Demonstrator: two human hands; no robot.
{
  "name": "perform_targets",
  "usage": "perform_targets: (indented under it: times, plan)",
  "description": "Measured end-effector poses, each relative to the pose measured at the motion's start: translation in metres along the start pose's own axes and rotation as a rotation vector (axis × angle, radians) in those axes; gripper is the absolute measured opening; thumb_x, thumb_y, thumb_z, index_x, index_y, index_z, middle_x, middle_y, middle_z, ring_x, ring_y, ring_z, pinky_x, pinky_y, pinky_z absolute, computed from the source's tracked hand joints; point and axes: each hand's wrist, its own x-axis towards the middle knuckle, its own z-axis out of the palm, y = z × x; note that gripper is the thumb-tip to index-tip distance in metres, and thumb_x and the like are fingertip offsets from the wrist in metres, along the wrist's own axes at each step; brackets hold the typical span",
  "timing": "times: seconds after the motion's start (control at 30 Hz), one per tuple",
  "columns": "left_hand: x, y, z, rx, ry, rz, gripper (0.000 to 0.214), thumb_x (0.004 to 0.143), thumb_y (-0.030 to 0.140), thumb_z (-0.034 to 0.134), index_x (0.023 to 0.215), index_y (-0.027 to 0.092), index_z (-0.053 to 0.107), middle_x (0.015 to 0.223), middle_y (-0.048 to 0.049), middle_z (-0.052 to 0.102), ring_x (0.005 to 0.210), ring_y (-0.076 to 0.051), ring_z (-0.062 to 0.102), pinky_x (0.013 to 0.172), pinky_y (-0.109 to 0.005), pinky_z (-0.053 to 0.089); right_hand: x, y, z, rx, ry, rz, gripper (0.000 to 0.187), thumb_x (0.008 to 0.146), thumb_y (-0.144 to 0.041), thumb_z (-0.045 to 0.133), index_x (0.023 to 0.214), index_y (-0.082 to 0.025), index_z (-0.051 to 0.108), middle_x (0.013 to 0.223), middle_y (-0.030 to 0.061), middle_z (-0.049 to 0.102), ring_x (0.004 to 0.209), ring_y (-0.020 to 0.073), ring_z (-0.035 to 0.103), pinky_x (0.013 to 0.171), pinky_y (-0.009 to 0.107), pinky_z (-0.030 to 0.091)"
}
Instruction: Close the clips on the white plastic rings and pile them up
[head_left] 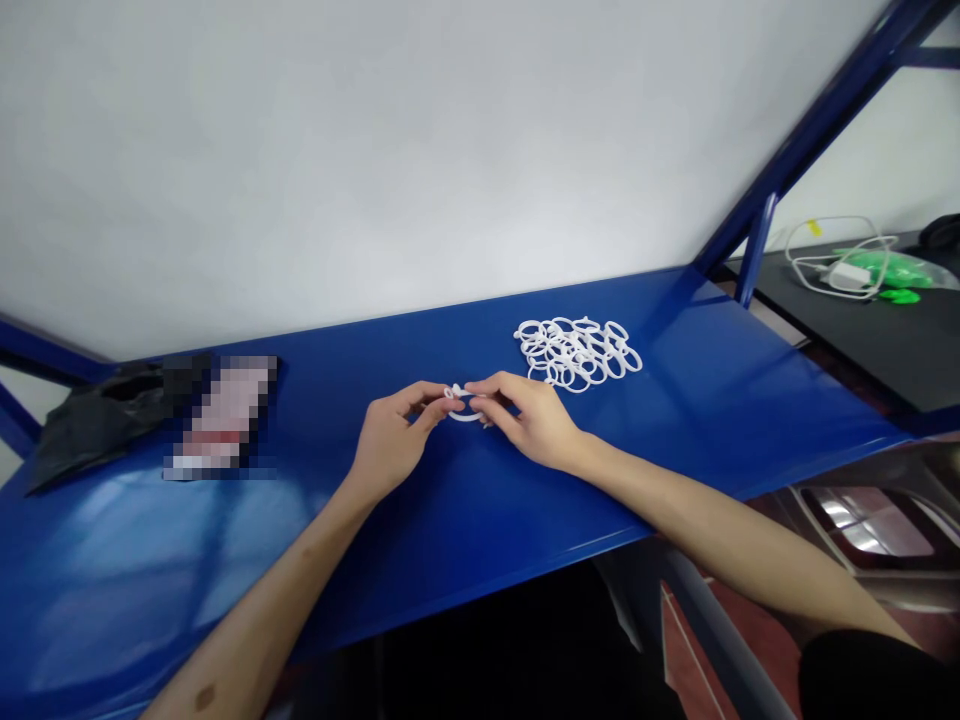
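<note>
Between my two hands, over the middle of the blue shelf, is a white plastic ring point(466, 418) with a small eyelet on it. My left hand point(395, 437) pinches its left side between thumb and fingers, close to the eyelet. On the other side my right hand point(531, 415) grips the ring the same way, with the thumb below and the index finger on top. Fingertips hide part of the ring. Just beyond my right hand lies a flat pile of similar white rings point(577, 352), overlapping one another.
The blue shelf point(480, 520) meets a pale wall at its back. A black bag point(105, 420) and a blurred-out phone-shaped item point(225, 415) lie at left. Blue posts point(757, 245) rise at right, beside a dark table point(862, 330) with a white charger and cable point(849, 275).
</note>
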Motion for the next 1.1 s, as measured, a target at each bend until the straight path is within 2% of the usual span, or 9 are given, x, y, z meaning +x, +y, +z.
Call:
perform_targets:
  times: [0.13, 0.4, 0.53, 0.6, 0.67, 0.73, 0.8, 0.93, 1.1]
  plan:
    - [-0.003, 0.006, 0.002, 0.116, 0.0, 0.044, 0.023, 0.089, 0.042, 0.06, 0.088, 0.025, 0.076, 0.081, 0.0001, 0.075, 0.071, -0.016, 0.065, 0.072, -0.029, 0.051, -0.001, 0.001, 0.0, 0.01, -0.043, -0.023, 0.019, 0.102, -0.032, 0.052, 0.105, -0.02, 0.067, 0.1, 0.0063, 0.073, 0.082, 0.0152, 0.07, 0.071, 0.029, 0.058]
    - [-0.008, 0.006, 0.006, 0.264, 0.049, 0.307, 0.023, 0.092, 0.026, 0.052, 0.081, 0.023, 0.072, 0.078, -0.0013, 0.072, 0.071, -0.015, 0.064, 0.071, -0.027, 0.051, -0.008, 0.004, 0.002, -0.154, -0.125, -0.15, 0.025, 0.105, -0.029, 0.045, 0.108, -0.018, 0.067, 0.093, 0.0071, 0.072, 0.083, 0.0163, 0.069, 0.074, 0.03, 0.057]
    - [-0.006, 0.011, -0.004, 0.295, 0.011, 0.324, 0.022, 0.093, 0.032, 0.053, 0.086, 0.023, 0.072, 0.081, -0.002, 0.072, 0.072, -0.015, 0.063, 0.07, -0.026, 0.05, -0.001, -0.001, -0.002, -0.237, -0.1, -0.216, 0.027, 0.105, -0.028, 0.044, 0.116, -0.02, 0.067, 0.1, 0.007, 0.071, 0.089, 0.0158, 0.068, 0.077, 0.029, 0.055]
    - [-0.002, 0.014, -0.015, 0.319, -0.049, 0.301, 0.023, 0.093, 0.04, 0.057, 0.095, 0.024, 0.073, 0.089, -0.0025, 0.072, 0.073, -0.015, 0.063, 0.066, -0.026, 0.049, 0.007, -0.002, -0.015, -0.324, -0.036, -0.194, 0.027, 0.104, -0.027, 0.045, 0.115, -0.021, 0.068, 0.112, 0.0086, 0.068, 0.094, 0.0167, 0.066, 0.078, 0.03, 0.054]
    - [0.002, 0.015, -0.029, 0.371, -0.115, 0.243, 0.028, 0.092, 0.045, 0.058, 0.104, 0.026, 0.073, 0.097, -0.0032, 0.072, 0.077, -0.016, 0.063, 0.067, -0.026, 0.049, 0.014, 0.003, -0.036, -0.485, 0.086, -0.079, 0.026, 0.103, -0.03, 0.048, 0.112, -0.021, 0.071, 0.117, 0.0104, 0.064, 0.09, 0.0186, 0.064, 0.075, 0.033, 0.053]
    - [0.006, 0.009, -0.045, 0.457, -0.166, 0.171, 0.031, 0.091, 0.05, 0.059, 0.107, 0.027, 0.073, 0.096, -0.0036, 0.071, 0.081, -0.019, 0.063, 0.072, -0.029, 0.05, 0.018, 0.015, -0.064, -0.627, 0.236, 0.054, 0.024, 0.1, -0.028, 0.051, 0.108, -0.02, 0.072, 0.109, 0.0109, 0.065, 0.087, 0.0206, 0.061, 0.076, 0.036, 0.052]
    - [0.01, -0.001, -0.062, 0.52, -0.242, 0.109, 0.035, 0.089, 0.054, 0.06, 0.111, 0.029, 0.071, 0.101, -0.0038, 0.071, 0.088, -0.02, 0.062, 0.079, -0.032, 0.05, 0.02, 0.03, -0.092, -0.73, 0.287, 0.174, 0.02, 0.096, -0.024, 0.055, 0.102, -0.02, 0.074, 0.099, 0.0095, 0.067, 0.09, 0.0233, 0.06, 0.082, 0.039, 0.05]
    - [0.015, -0.022, -0.086, 0.527, -0.416, -0.001, 0.041, 0.079, 0.059, 0.069, 0.111, 0.032, 0.071, 0.106, -0.0039, 0.069, 0.092, -0.022, 0.063, 0.077, -0.032, 0.05, 0.016, 0.056, -0.13, -0.822, 0.249, 0.332, 0.016, 0.089, -0.022, 0.06, 0.095, -0.019, 0.075, 0.088, 0.0076, 0.071, 0.082, 0.0227, 0.058, 0.085, 0.042, 0.046]
    - [0.017, -0.028, -0.089, 0.466, -0.506, -0.043, 0.031, 0.078, 0.049, 0.07, 0.102, 0.03, 0.072, 0.093, -0.0029, 0.071, 0.083, -0.02, 0.064, 0.074, -0.031, 0.049, 0.012, 0.066, -0.139, -0.86, 0.203, 0.415, 0.018, 0.087, -0.023, 0.06, 0.09, -0.021, 0.077, 0.086, 0.0075, 0.073, 0.082, 0.0236, 0.057, 0.08, 0.042, 0.045]
